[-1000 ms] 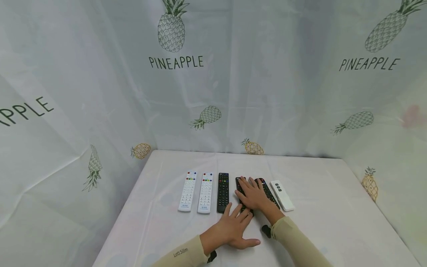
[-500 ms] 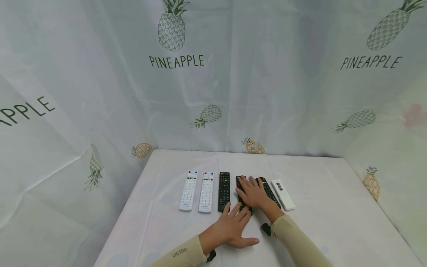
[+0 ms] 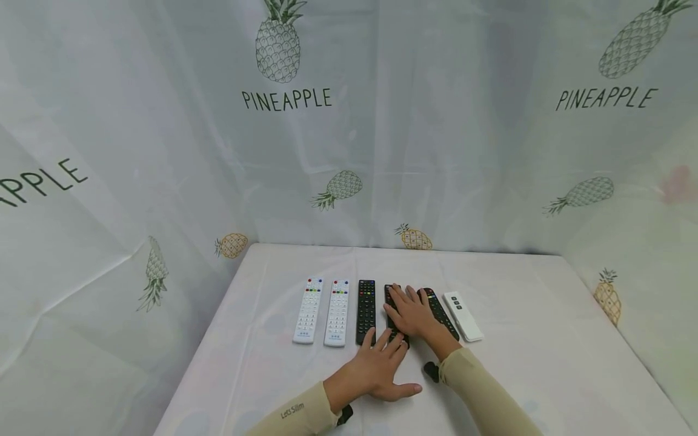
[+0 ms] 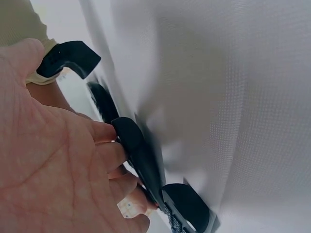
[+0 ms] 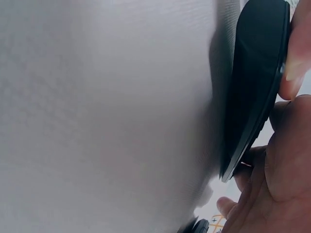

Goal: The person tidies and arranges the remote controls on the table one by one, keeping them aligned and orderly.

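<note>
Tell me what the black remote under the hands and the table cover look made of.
Black remote: likely hard plastic with a smooth, slightly glossy shell, judging by the soft sheen along its edge in the right wrist view. Table cover: probably woven white fabric; a fine weave and soft creases show.

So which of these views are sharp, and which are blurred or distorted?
Head view: evenly lit and sharp, the black remote under both hands clear, but wide-angle bending at the edges. Left wrist view: the left hand very close and soft, the cloth blurred. Right wrist view: mostly out-of-focus cloth, the remote's edge dark.
</note>
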`<action>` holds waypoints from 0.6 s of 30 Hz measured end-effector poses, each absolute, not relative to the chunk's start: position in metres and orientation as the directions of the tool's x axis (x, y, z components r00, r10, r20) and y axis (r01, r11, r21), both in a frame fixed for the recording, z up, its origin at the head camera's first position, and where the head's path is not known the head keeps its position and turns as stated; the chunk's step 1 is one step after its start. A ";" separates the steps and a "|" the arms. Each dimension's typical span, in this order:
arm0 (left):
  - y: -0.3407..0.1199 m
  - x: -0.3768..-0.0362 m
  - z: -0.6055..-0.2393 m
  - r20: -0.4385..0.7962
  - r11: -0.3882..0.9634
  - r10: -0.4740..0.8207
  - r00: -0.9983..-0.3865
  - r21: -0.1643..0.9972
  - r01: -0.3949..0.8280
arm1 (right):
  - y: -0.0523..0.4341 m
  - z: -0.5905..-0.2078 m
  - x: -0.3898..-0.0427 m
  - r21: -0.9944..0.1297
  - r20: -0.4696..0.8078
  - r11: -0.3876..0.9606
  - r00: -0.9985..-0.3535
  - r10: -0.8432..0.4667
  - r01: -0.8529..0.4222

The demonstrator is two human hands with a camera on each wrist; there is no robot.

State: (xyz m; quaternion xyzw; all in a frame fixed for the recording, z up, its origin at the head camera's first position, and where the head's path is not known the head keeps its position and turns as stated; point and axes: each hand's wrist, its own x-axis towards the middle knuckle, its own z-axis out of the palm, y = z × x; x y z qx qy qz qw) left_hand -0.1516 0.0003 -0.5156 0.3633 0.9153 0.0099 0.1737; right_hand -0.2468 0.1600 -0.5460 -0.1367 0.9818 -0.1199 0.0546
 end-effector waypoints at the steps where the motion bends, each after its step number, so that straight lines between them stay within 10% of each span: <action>1: 0.000 -0.151 -0.515 -0.311 0.736 0.668 -0.676 0.143 0.662 | 0.160 -0.545 -0.247 -0.249 -0.075 0.935 -0.957 -0.280 -0.254; 18: -0.001 -0.154 -0.515 -0.288 0.740 0.665 -0.689 0.133 0.659 | 0.156 -0.547 -0.254 -0.224 -0.100 0.944 -0.958 -0.269 -0.242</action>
